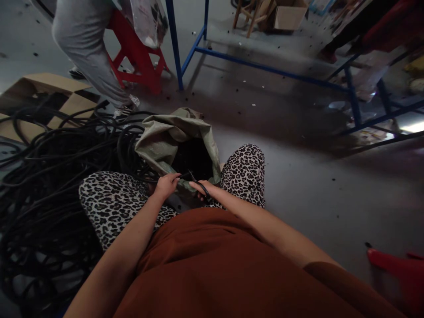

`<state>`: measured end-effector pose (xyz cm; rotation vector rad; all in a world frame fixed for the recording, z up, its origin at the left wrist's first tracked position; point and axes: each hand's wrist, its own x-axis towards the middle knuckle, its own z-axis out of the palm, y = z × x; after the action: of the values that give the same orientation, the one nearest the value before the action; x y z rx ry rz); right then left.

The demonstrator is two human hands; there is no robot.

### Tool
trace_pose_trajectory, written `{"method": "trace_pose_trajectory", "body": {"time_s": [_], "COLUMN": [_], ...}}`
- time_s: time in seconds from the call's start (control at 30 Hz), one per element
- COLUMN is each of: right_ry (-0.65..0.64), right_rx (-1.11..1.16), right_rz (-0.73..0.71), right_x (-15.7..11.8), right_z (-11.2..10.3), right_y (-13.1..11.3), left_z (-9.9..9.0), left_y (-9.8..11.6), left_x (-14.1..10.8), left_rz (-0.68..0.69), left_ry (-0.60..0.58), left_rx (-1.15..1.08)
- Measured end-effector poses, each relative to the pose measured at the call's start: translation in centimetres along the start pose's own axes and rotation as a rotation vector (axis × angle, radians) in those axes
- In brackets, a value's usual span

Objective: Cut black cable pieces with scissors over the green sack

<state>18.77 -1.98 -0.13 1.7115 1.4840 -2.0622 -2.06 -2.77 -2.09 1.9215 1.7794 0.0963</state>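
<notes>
My left hand (167, 185) is closed on a black rubber strip (186, 176), whose end points right over the mouth of a sack. Black-handled scissors (204, 189) are in my right hand (202, 187), with the blades directed up and left, close to the strip's end. Whether the blades touch the strip I cannot tell. Between my knees stands the open green-grey woven sack (157, 141), its edge folded out and its inside dark. Dark pieces seem to lie in it, too dim to make out.
A large heap of black rubber strips (49, 194) covers the floor at left, beside an open cardboard box (49, 81). Another person's leg (86, 53) is by a red stool (132, 48). A blue metal frame (258, 66) crosses ahead. Something red (397, 265) stands at lower right.
</notes>
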Motion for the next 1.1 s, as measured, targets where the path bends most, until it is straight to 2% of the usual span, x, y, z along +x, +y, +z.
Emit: {"method": "trace_pose_trajectory", "body": {"time_s": [0.4, 0.63, 0.83, 1.1], "right_ry": [-0.011, 0.032, 0.112, 0.146], "right_rx": [0.065, 0.163, 0.094, -0.11], "right_rz": [0.004, 0.012, 0.018, 0.007], "right_x": [-0.34, -0.52, -0.21, -0.16], "right_z": [-0.12, 0.04, 0.12, 0.05], "right_y": [-0.42, -0.68, -0.45, -0.21], "left_z": [0.12, 0.35, 0.38, -0.19], "left_y": [0.41, 0.37, 0.32, 0.4], "left_x": [-0.05, 0.05, -0.1, -0.25], "left_rz": [0.062, 0.064, 0.055, 0.017], "left_ry": [-0.058, -0.068, -0.078, -0.084], "left_rx": [-0.053, -0.077, -0.082, 0.015]}}
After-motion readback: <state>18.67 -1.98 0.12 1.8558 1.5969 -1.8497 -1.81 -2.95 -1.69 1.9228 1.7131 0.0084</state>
